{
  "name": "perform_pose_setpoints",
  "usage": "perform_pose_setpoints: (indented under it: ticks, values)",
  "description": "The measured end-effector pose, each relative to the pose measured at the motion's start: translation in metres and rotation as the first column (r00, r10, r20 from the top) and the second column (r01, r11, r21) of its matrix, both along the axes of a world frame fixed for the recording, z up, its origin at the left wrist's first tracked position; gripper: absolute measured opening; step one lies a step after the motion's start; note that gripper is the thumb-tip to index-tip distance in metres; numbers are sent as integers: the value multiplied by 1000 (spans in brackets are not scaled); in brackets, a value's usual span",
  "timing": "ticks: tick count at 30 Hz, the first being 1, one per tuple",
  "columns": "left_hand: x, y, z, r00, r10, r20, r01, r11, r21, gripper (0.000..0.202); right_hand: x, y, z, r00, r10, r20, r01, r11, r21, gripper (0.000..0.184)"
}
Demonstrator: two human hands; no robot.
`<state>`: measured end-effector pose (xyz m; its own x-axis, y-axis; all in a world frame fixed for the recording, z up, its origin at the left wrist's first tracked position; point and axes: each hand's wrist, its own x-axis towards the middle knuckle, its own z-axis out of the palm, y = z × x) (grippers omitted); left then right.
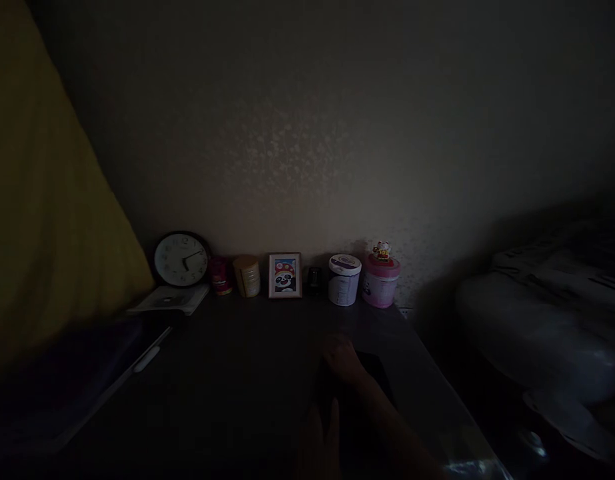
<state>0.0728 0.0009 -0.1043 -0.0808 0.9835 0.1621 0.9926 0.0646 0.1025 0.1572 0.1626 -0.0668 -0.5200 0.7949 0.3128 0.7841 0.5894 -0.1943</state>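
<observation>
The picture is very dark. My right hand (341, 357) reaches forward over the desk with its fingers bent down at the far edge of a black, flat-looking thing (380, 373). What kind of thing it is, I cannot make out, and the fingertips are lost in shadow. Nearer to me, at the bottom of the view, my left hand (318, 433) lies by the near part of the same dark area. Its thumb stands apart from the fingers, and nothing shows in its grasp.
Along the wall stand a round clock (182, 259), a red container (220, 277), a yellow canister (248, 276), a panda picture frame (284, 275), a white tub (344, 281) and a pink tub (381, 283) bearing a figurine (382, 251). A yellow curtain (52, 187) hangs left.
</observation>
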Motion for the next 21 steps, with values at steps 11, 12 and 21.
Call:
perform_pose_setpoints:
  ticks: [11, 12, 21]
  values:
    - [0, 2, 4, 998, -2, 70, 14, 984, -179, 58, 33, 11, 7, 954, -296, 35, 295, 955, 41, 32]
    - [0, 1, 9, 996, 1, 86, 17, 979, -204, 60, 44, 6, 7, 942, -335, -18, 336, 941, 48, 32]
    - [-8, -13, 52, 942, -54, 332, 165, 934, -318, 71, 107, -64, -21, 761, -570, -308, 553, 819, -150, 34]
